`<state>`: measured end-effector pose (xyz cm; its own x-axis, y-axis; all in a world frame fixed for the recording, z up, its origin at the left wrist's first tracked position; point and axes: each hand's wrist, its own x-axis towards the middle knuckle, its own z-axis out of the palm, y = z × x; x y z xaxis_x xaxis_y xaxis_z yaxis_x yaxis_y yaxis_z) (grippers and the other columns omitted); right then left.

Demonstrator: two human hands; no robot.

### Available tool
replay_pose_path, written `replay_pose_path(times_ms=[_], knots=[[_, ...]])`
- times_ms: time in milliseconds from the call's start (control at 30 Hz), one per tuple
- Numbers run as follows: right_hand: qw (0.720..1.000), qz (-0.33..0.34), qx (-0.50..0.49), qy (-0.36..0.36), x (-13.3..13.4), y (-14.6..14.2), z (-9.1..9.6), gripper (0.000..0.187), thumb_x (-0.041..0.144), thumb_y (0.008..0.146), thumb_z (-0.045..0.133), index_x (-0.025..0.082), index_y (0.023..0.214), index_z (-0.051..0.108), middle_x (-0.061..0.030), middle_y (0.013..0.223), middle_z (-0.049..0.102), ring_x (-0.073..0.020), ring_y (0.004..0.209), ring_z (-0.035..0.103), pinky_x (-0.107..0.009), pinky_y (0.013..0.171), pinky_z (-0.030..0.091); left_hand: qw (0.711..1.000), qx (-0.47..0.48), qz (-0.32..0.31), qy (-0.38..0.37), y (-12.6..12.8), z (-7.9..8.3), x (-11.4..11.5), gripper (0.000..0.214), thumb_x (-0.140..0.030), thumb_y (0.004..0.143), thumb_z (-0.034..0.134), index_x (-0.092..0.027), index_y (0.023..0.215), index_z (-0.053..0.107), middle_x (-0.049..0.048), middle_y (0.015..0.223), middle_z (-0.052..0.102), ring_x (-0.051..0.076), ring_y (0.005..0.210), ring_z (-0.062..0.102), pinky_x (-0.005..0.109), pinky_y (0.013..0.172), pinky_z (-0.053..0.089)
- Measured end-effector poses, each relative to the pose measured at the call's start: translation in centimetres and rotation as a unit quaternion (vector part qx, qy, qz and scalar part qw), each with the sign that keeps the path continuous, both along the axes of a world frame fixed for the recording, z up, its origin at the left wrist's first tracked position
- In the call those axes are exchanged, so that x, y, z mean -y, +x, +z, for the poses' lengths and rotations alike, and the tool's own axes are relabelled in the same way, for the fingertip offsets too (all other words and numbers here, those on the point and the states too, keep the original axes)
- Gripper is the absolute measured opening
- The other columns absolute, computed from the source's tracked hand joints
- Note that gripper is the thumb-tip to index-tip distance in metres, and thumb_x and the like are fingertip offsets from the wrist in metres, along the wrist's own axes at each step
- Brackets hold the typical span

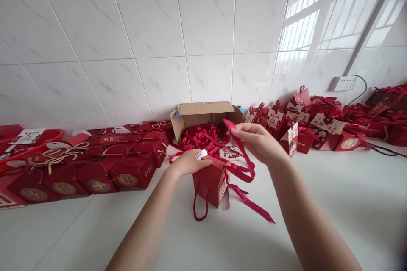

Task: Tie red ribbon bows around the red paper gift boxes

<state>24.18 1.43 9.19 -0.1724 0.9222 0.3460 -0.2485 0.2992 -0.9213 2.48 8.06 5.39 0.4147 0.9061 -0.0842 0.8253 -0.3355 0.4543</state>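
A small red gift box stands on the white table in front of me, with a dark red cord handle hanging down its near side. My left hand is closed on the top of this box, beside a white rounded tab. Pinched between the thumb and fingers of my right hand is one end of a red ribbon. From there the ribbon loops down to the side of the box. Another ribbon tail lies across the table to its right.
Behind the gift box, an open cardboard box holds a heap of red ribbons. Rows of red boxes line the left, near a red plastic basket. Ribboned boxes with tags crowd the right, below a wall socket.
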Motion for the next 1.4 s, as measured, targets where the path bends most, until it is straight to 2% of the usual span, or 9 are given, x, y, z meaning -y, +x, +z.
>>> replay_pose_path(times_ms=[167, 333, 467, 633, 833, 1000, 1167, 1267, 1400], knots=[[0.984, 0.080, 0.132, -0.095, -2.6, -1.0, -2.5, 0.023, 0.036, 0.074, 0.069, 0.015, 0.068, 0.060, -0.0022, 0.070, 0.065, -0.0105, 0.061, 0.056, -0.023, 0.058, 0.040, 1.000, 0.005, 0.002, 0.001, 0.2, -0.1, -0.1, 0.041, -0.062, 0.074, 0.049, -0.022, 0.075, 0.049, -0.0009, 0.075, 0.061, 0.019, 0.067, 0.056, 0.023, 0.049, 0.031], [0.974, 0.106, 0.179, -0.088, -3.6, -1.3, -3.8, 0.021, 0.034, 0.074, 0.068, 0.016, 0.067, 0.059, -0.0008, 0.070, 0.066, -0.0114, 0.064, 0.058, -0.023, 0.060, 0.041, 1.000, 0.002, 0.005, -0.001, 0.3, -0.3, -0.2, 0.036, -0.057, 0.078, 0.045, -0.022, 0.075, 0.050, 0.0019, 0.080, 0.066, 0.022, 0.074, 0.060, 0.025, 0.053, 0.037], [0.959, 0.155, 0.212, -0.106, -3.8, -1.8, -4.4, 0.025, 0.039, 0.075, 0.067, 0.016, 0.069, 0.058, -0.0048, 0.077, 0.070, -0.0180, 0.076, 0.066, -0.028, 0.069, 0.048, 1.000, 0.013, -0.005, 0.006, 0.4, -0.4, -0.3, 0.030, -0.051, 0.075, 0.053, -0.022, 0.083, 0.057, 0.0043, 0.092, 0.069, 0.025, 0.085, 0.063, 0.027, 0.061, 0.041], [0.960, 0.130, 0.217, -0.122, -4.2, -2.4, -5.3, 0.028, 0.042, 0.079, 0.064, 0.019, 0.072, 0.049, -0.0044, 0.082, 0.072, -0.0183, 0.076, 0.067, -0.031, 0.071, 0.051, 0.999, 0.027, -0.027, -0.003, 0.0, -0.2, -0.4, 0.032, -0.049, 0.071, 0.059, -0.022, 0.088, 0.061, 0.0042, 0.093, 0.069, 0.025, 0.086, 0.063, 0.026, 0.060, 0.043], [0.955, 0.128, 0.229, -0.138, -4.1, -2.6, -5.2, 0.026, 0.037, 0.082, 0.060, 0.020, 0.072, 0.043, -0.0049, 0.080, 0.071, -0.0173, 0.072, 0.067, -0.031, 0.069, 0.052, 0.994, 0.049, -0.058, -0.080, -1.5, 0.6, -0.6, 0.038, -0.051, 0.070, 0.061, -0.018, 0.090, 0.058, 0.0039, 0.082, 0.064, 0.019, 0.066, 0.064, 0.025, 0.053, 0.046], [0.947, 0.121, 0.264, -0.134, -3.9, -2.9, -5.2, 0.017, 0.033, 0.085, 0.056, 0.018, 0.078, 0.051, -0.0058, 0.088, 0.072, -0.0155, 0.074, 0.065, -0.029, 0.069, 0.050, 0.982, 0.092, -0.079, -0.144, -2.0, 1.7, 0.1, 0.040, -0.049, 0.074, 0.060, -0.018, 0.099, 0.057, 0.0032, 0.084, 0.064, 0.019, 0.078, 0.065, 0.027, 0.063, 0.052], [0.939, 0.114, 0.300, -0.123, -3.9, -3.2, -5.3, 0.018, 0.034, 0.082, 0.059, 0.018, 0.076, 0.058, -0.0042, 0.084, 0.072, -0.0152, 0.072, 0.062, -0.028, 0.066, 0.047, 0.974, 0.102, -0.078, -0.185, -2.1, 2.4, 0.7, 0.048, -0.047, 0.071, 0.066, -0.019, 0.108, 0.051, -0.0010, 0.074, 0.062, 0.018, 0.072, 0.065, 0.026, 0.061, 0.050], [0.934, 0.119, 0.318, -0.114, -3.9, -3.2, -5.1, 0.017, 0.032, 0.080, 0.061, 0.018, 0.073, 0.065, -0.0036, 0.083, 0.072, -0.0150, 0.070, 0.060, -0.026, 0.064, 0.045, 0.969, 0.106, -0.069, -0.214, -2.3, 2.5, 0.8, 0.055, -0.051, 0.070, 0.068, -0.021, 0.111, 0.048, -0.0005, 0.079, 0.063, 0.017, 0.069, 0.066, 0.027, 0.066, 0.050], [0.927, 0.125, 0.339, -0.101, -4.0, -3.1, -5.0, 0.018, 0.030, 0.079, 0.060, 0.017, 0.072, 0.070, -0.0035, 0.078, 0.071, -0.0147, 0.068, 0.059, -0.025, 0.061, 0.044, 0.953, 0.148, -0.054, -0.257, -2.6, 2.4, 0.8, 0.050, -0.063, 0.080, 0.047, -0.021, 0.107, 0.048, 0.0047, 0.089, 0.066, 0.016, 0.066, 0.066, 0.030, 0.068, 0.051]])
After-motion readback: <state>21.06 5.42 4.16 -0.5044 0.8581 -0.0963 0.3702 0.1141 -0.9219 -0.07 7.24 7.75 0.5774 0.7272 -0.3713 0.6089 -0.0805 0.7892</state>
